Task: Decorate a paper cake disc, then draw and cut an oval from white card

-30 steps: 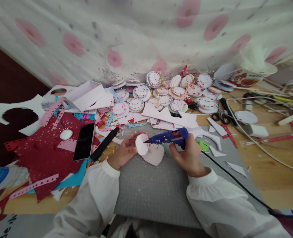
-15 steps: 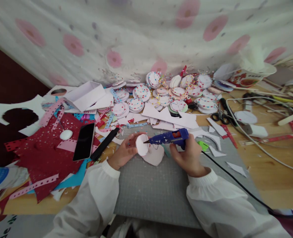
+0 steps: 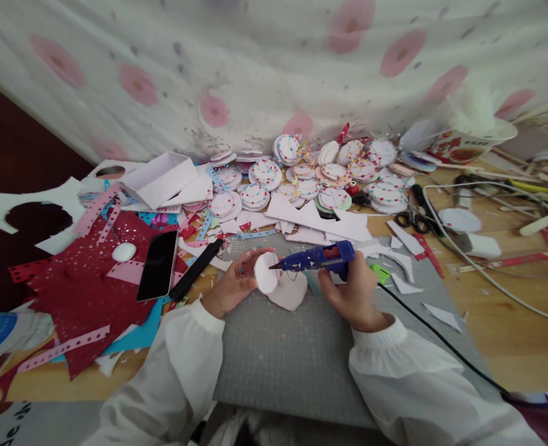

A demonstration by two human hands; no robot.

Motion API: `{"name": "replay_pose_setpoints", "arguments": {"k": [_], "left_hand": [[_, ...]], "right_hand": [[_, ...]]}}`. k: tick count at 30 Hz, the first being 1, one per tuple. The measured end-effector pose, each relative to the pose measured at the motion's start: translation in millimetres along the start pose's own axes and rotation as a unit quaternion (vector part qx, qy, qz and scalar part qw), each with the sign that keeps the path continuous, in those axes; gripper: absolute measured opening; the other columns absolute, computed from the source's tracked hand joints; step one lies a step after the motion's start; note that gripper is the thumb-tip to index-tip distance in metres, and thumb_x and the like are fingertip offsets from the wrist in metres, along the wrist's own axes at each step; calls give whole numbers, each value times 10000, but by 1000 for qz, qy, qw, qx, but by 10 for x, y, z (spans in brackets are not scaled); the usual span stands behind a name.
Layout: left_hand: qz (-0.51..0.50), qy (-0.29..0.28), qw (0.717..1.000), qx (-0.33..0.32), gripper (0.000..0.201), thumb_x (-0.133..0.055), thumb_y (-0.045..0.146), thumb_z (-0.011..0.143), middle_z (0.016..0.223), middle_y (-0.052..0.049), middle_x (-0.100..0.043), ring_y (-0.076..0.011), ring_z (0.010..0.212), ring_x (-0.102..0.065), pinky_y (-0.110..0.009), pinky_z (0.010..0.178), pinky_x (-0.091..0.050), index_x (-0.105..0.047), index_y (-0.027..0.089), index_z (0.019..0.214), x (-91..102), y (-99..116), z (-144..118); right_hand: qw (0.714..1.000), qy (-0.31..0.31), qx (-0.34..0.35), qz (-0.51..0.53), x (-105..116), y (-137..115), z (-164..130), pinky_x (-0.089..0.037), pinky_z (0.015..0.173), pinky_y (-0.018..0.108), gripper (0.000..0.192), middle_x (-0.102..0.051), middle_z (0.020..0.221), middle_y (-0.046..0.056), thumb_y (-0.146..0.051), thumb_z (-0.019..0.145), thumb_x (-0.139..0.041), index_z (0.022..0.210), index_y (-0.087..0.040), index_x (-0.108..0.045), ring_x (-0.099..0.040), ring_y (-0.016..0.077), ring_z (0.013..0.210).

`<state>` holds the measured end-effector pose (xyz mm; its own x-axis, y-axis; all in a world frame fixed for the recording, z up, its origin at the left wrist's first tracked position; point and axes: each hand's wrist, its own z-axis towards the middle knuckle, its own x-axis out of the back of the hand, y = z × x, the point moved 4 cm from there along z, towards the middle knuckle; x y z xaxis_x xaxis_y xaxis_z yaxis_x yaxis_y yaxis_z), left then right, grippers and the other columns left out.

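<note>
Head view shows the left hand (image 3: 234, 282) pinching a small white paper disc (image 3: 265, 273) upright over the grey cutting mat (image 3: 296, 359) near the middle of the desk (image 3: 510, 322), fingers closed on its left edge. The right hand (image 3: 355, 291) is wrapped around a blue glue gun (image 3: 317, 257), its nozzle touching the face of the disc, with the black cord (image 3: 441, 344) trailing off toward the desk's right front corner. Just below the disc a pale pink paper heart (image 3: 292, 294) lies flat on the mat. Compared with a second ago almost nothing has shifted: the gun sits a touch higher and the nozzle tip has crept slightly along the disc, so I judge glue is being laid in a slow, steady dab rather than finished. Toward the back edge lies a heap of decorated paper rounds (image 3: 329, 173); a phone (image 3: 157, 265) rests on red punched paper (image 3: 83, 297) at the left, and scissors (image 3: 415, 214) lie to the right.
</note>
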<state>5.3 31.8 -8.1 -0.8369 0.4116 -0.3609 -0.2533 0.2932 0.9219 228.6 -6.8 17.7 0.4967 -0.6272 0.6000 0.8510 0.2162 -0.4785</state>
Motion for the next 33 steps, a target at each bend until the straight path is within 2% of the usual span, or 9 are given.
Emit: {"name": "replay_pose_setpoints", "arguments": {"k": [4, 14, 18, 23, 28, 33], "left_hand": [[-22, -23, 999, -1, 739, -818, 569, 589, 1255, -93, -637, -372, 1206, -551, -442, 948, -495, -609, 260, 1227, -19, 8, 13], [-10, 0, 1000, -1, 702, -862, 499, 562, 1371, -87, -560, -348, 1230, -542, -431, 960, -484, -634, 270, 1185, 1, 1, -6], [-9, -13, 1000, 2, 723, -854, 511, 574, 1285, -99, -620, -342, 1200, -565, -417, 939, -497, -625, 259, 1212, -9, 0, -2], [-16, 2, 1000, -3, 699, -871, 475, 563, 1348, -80, -577, -325, 1232, -546, -410, 956, -492, -634, 266, 1187, 6, -2, -11], [-30, -16, 999, 2, 695, -860, 457, 591, 1299, -94, -614, -345, 1200, -562, -411, 940, -502, -634, 255, 1217, -4, -10, -7], [-32, -17, 999, -8, 682, -858, 478, 589, 1326, -87, -591, -342, 1213, -551, -412, 947, -498, -636, 260, 1197, -2, -5, 1]], "right_hand": [[1000, -2, 20, 10, 3, -21, 8, -330, 441, 249, 146, -470, 584, -62, -259, 734, -557, 838, -237, -458, -418, 129, 438], [1000, -9, 12, 23, 5, -18, -3, -335, 427, 244, 147, -470, 585, -64, -266, 731, -556, 838, -236, -461, -418, 123, 429], [1000, 3, 19, 12, 17, -32, 4, -329, 435, 244, 141, -468, 591, -60, -260, 733, -552, 833, -234, -456, -418, 123, 440], [999, 26, 28, 7, 36, -52, 13, -309, 426, 242, 144, -433, 578, -69, -259, 738, -558, 823, -234, -444, -393, 117, 429], [999, 6, 36, 7, 21, -48, 5, -310, 426, 242, 141, -451, 596, -63, -242, 741, -554, 845, -231, -461, -396, 117, 432], [999, 28, 28, -1, 33, -43, 2, -327, 443, 249, 151, -441, 595, -61, -239, 736, -560, 855, -228, -467, -413, 127, 448]]}}
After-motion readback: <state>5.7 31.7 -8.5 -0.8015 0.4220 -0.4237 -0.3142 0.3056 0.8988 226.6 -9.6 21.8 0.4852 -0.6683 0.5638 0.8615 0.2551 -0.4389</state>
